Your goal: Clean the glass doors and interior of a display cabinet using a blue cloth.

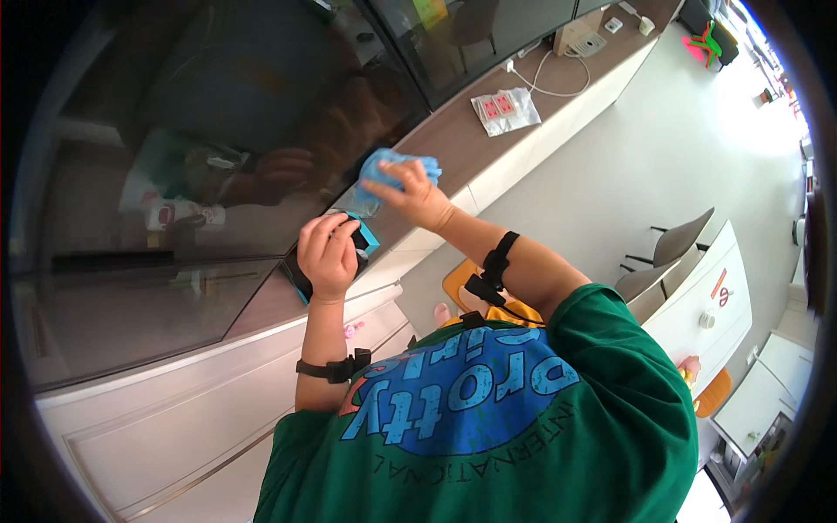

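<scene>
My right hand (415,196) presses a folded blue cloth (387,171) at the wood-look shelf (451,147), close against the dark glossy panel. Just below and left of it, my left hand (329,258) rests on a black box with a turquoise edge (365,234), its fingers curled over the top. The palm hides how firmly it grips the box. A clear plastic piece (366,208) lies between the two hands. Beyond the cloth, a crumpled silvery bag (523,116) lies on the shelf with red-and-white cards (498,106) on it.
The dark glossy panel (261,98) rises along the shelf and mirrors my hand. A white cable (556,93) loops over the shelf's far end. Drawers (196,418) are below. An orange stool (461,281) is near my legs; grey chairs (680,242) and a white table (729,274) stand to the right.
</scene>
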Motion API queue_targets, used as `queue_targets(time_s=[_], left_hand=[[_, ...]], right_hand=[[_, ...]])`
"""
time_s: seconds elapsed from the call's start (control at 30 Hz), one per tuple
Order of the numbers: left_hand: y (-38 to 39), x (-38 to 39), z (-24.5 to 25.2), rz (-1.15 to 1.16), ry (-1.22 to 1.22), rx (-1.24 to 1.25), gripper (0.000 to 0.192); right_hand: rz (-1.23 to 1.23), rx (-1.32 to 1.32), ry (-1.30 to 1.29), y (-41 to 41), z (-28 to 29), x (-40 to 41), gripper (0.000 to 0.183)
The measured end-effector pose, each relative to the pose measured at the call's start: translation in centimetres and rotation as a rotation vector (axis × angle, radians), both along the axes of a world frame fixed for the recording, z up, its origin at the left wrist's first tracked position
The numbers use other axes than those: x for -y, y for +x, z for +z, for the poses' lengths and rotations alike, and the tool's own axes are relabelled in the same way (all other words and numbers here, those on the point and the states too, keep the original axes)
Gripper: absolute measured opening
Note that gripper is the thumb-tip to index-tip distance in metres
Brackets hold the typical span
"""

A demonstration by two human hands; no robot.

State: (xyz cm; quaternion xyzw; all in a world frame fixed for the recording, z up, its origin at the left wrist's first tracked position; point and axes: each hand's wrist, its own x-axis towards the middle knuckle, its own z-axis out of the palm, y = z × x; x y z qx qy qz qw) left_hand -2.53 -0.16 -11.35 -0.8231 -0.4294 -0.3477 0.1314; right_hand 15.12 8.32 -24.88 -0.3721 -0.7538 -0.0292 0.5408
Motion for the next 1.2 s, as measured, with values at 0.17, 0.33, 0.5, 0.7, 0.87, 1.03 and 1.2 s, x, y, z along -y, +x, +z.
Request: queue_targets(time_s=[0.17, 0.33, 0.5, 0.7, 0.87, 1.03, 1.2], left_hand=[[0.9, -0.4, -3.1, -0.084, -0.141, -0.013, 0.020], [0.5, -0.7, -7.0, -0.087, -0.392, -0.003, 0.023], [-0.4, -0.9, -12.7, -0.050, -0.728, -0.013, 0.019], [-0.3, -1.7, -15.8, -0.051, -0.988, -0.086, 0.017], [-0.2, -2.0, -17.5, -0.012, -1.045, -0.088, 0.016], [-1.0, -1.3, -18.3, 0.040, -1.122, -0.078, 0.016], [-1.4, -2.1, -19.6, 0.006, -1.113, -0.082, 0.017]], right_hand=[[0.434, 0.090, -0.791, 3.0, -7.6, 1.4, 0.054], [-0.284, -0.415, -1.612, 11.2, -16.8, 3.7, 0.042], [-0.210, -1.239, -1.898, 17.9, -25.5, 6.2, 0.032], [-0.547, -0.769, -1.755, 16.3, -25.8, 4.8, 0.031], [-0.305, -1.219, -1.794, 15.3, -26.6, 0.9, 0.040], [0.111, -1.506, -1.644, 10.3, -20.3, -5.1, 0.046], [-0.314, -0.677, -1.663, 13.2, -26.4, -6.0, 0.060]])
